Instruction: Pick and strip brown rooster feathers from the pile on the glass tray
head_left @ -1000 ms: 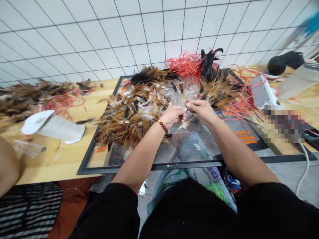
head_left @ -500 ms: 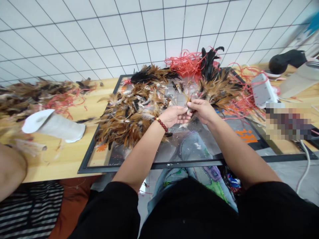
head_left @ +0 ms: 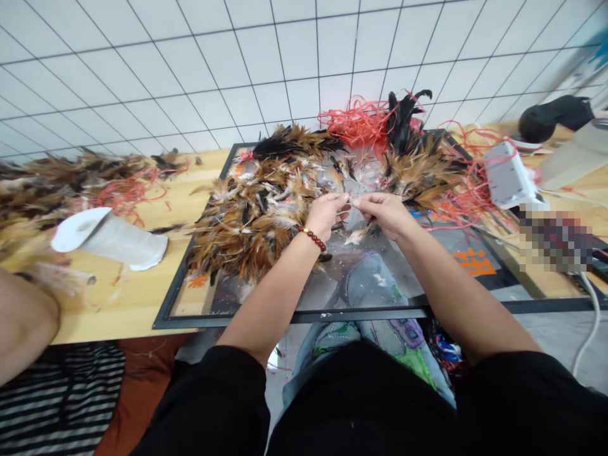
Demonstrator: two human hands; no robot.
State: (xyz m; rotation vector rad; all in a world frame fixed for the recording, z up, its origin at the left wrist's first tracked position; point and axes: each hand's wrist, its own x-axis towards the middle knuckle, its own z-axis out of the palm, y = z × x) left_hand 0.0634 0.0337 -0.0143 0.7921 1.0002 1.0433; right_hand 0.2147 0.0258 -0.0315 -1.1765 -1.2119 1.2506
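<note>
Over the black-framed glass panel [head_left: 361, 311], my left hand [head_left: 329, 216] and my right hand [head_left: 384, 214] meet nearly fingertip to fingertip. Each is closed in a pinch, thumb against finger; something small and pale shows between them, too small to name. A bead bracelet circles my left wrist. Just left of my hands lies a large heap of brown feathers [head_left: 256, 221]. Behind and to the right is a bunch of brown feathers [head_left: 418, 174] with tall black feathers [head_left: 403, 120] behind it. A loose whitish feather [head_left: 355, 237] rests below my fingers.
Red plastic string [head_left: 358, 123] is piled by the tiled wall. A white cone-shaped spool [head_left: 118, 237] lies on the wooden table [head_left: 114, 316] at left, near more feathers [head_left: 71, 177] and a seated person's arm [head_left: 26, 307]. At right stand a white box [head_left: 508, 174] and a cable.
My fingertips have shifted slightly left and up, and they have drawn a little apart. The brownish feather tuft seen at my fingertips before no longer shows there. The view has shifted slightly.
</note>
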